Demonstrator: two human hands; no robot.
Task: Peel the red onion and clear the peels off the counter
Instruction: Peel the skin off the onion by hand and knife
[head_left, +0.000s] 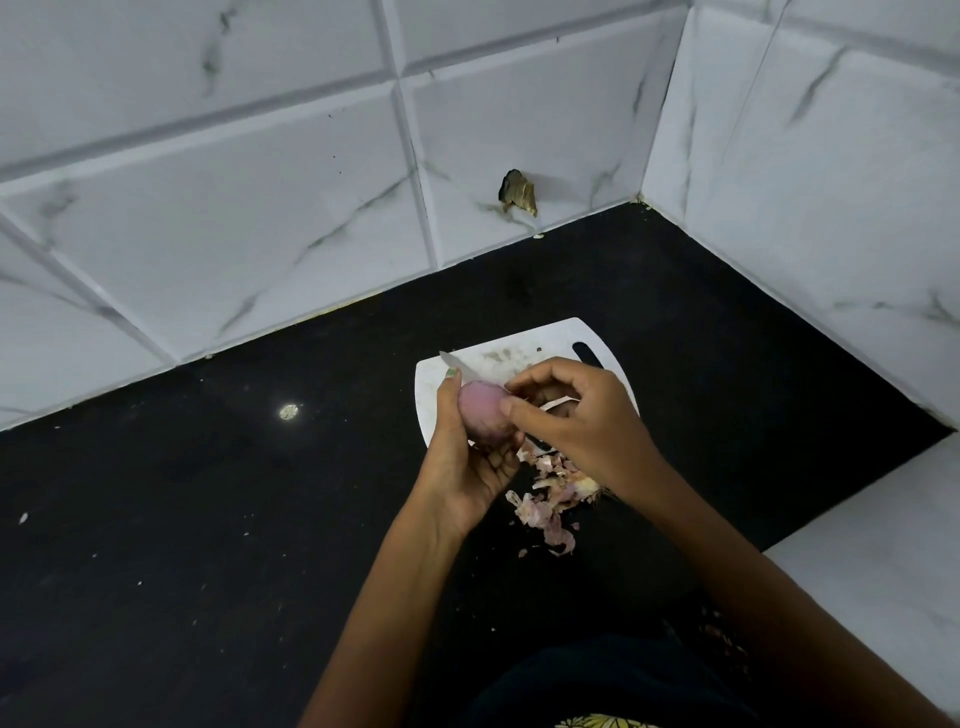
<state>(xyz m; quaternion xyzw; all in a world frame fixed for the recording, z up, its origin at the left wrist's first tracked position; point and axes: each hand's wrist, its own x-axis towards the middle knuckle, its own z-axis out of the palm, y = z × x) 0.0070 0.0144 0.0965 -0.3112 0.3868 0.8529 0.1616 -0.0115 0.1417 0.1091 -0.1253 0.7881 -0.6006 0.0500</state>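
My left hand (467, 462) grips the pale purple red onion (483, 410) from below and from the left, above the white cutting board (524, 343). At the onion's right end my right hand (576, 421) has its fingers curled and pinches a pale strip of peel (558, 402). A heap of loose pink and tan peels (550, 501) lies on the black counter (208, 493) at the board's near edge, partly under my right wrist. A knife (460, 365) rests on the board, its blade tip showing behind the onion and the rest hidden by my hands.
White marble-look tiles close the counter at the back and right, meeting in a corner. A brown dry scrap (518, 193) sticks to the back wall. A white ledge (883, 545) borders the counter at the near right. Small crumbs dot the counter on the left.
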